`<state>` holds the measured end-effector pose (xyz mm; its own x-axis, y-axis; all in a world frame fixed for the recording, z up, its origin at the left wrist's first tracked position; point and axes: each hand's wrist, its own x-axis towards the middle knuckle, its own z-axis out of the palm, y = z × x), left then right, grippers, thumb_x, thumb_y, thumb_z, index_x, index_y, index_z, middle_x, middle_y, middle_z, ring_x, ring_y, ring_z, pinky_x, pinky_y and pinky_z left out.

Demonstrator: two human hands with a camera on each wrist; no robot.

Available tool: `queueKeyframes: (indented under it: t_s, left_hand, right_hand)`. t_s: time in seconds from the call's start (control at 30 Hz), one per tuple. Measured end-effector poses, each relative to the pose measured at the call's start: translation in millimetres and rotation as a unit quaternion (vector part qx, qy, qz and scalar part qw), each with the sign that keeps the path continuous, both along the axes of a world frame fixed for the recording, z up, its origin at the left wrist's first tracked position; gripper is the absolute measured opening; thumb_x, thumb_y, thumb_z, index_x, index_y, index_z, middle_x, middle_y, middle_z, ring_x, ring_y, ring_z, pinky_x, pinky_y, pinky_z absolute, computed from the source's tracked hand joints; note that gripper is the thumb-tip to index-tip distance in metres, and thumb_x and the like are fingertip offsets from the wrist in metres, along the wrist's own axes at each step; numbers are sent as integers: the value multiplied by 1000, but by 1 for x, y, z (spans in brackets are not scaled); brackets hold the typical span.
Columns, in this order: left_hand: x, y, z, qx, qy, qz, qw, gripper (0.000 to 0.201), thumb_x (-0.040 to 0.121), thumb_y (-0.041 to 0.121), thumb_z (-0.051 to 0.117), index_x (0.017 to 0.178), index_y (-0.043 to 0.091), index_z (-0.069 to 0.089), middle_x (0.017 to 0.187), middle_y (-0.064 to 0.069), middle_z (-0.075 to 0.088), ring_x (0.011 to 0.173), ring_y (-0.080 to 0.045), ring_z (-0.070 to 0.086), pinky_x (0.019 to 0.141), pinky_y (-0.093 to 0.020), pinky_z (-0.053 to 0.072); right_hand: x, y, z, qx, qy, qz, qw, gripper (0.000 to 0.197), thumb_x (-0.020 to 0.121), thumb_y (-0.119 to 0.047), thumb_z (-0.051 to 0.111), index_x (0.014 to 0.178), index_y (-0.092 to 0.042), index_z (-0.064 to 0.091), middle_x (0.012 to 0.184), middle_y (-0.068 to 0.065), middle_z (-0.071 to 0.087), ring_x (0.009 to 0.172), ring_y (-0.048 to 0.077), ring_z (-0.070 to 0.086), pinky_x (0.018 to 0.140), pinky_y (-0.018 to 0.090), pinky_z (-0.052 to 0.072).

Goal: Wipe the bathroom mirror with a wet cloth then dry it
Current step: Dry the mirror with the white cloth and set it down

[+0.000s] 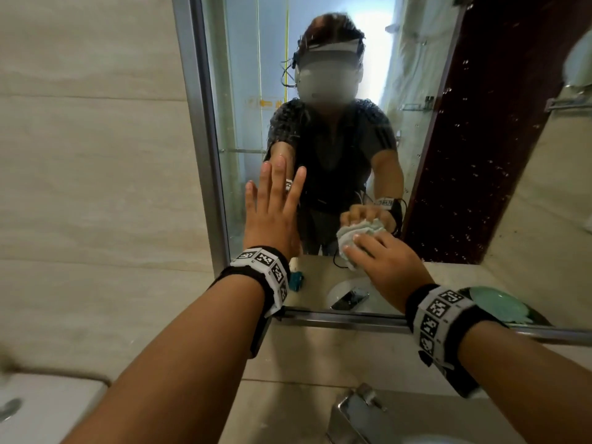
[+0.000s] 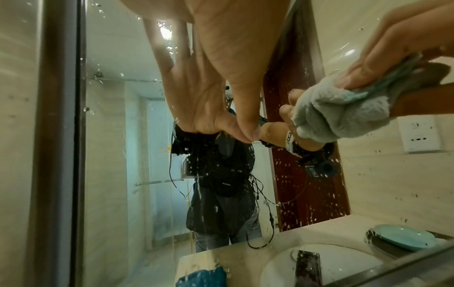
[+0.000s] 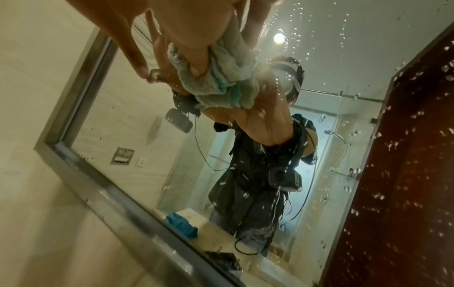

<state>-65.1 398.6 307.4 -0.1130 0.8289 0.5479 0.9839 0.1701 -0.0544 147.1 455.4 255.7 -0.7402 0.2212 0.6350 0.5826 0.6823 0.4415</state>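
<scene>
The wet wipe appears to be in hand: the right hand (image 1: 382, 256) has its fingers curled round a bunched pale cloth (image 1: 357, 233) and presses it against the mirror (image 1: 448, 155) low on the glass, right of centre. The left hand (image 1: 272, 206) lies flat on the glass near the left frame, fingers straight and apart, holding nothing; it seems to serve as a brace. Droplets speckle most of the surface, so the wipe is judged far from complete and drying has not begun. The next move calls for sweeping the cloth across the spotted areas, and the braced hand will need to shift to free the glass beneath it. The wrist views show the droplets and runs plainly, and a blue rag (image 3: 181, 225) reflected on the counter; the head view barely shows the wet. Only the head view shows the tap (image 1: 355, 411) below.
</scene>
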Motion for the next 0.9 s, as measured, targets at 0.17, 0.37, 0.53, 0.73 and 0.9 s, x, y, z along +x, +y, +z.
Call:
queueKeyframes:
  t_s: [0.17, 0.37, 0.53, 0.73, 0.9]
  left_hand:
    - [-1, 0, -3, -21, 0, 4, 1000, 134, 73, 47, 74, 129, 22, -45, 138, -11, -47, 133, -32, -37, 113, -50, -14]
    - [-1, 0, -9, -25, 0, 4, 1000, 140, 69, 52, 75, 128, 23, -48, 138, -12, -47, 130, -31, -40, 113, -50, -16]
    - [-4, 2, -15, -19, -1, -3, 1000, 140, 67, 51, 78, 133, 22, -43, 141, -10, -43, 133, -30, -37, 113, -49, -16]
    - [-3, 1, -18, -13, 10, 14, 1000, 132, 75, 47, 72, 130, 22, -46, 140, -10, -45, 132, -30, -37, 113, -48, -16]
    - [2, -6, -17, -20, 13, 19, 1000, 133, 73, 49, 74, 134, 21, -40, 151, -16, -32, 139, -34, -28, 115, -49, -11]
  right_hand:
    - [-8, -2, 31, -25, 41, -1, 999, 46, 67, -4, 78, 110, -9, 64, 104, 14, 63, 85, 34, 60, 68, 41, 55]
    - [-46, -4, 66, -35, 179, 10, 983, 50, 70, -6, 78, 117, -11, 62, 114, 13, 61, 94, 37, 59, 75, 47, 55]
    - [-50, -4, 11, -16, 60, 29, 998, 52, 63, -11, 83, 111, -9, 65, 107, 15, 64, 87, 34, 62, 70, 45, 56]
    - [-33, -11, -30, -38, -17, 49, 998, 41, 67, -19, 78, 106, -9, 67, 101, 11, 67, 83, 27, 64, 67, 36, 56]
    - [-21, -13, 13, -64, 70, -23, 995, 57, 63, -10, 82, 115, -10, 62, 114, 15, 61, 97, 36, 61, 73, 43, 55]
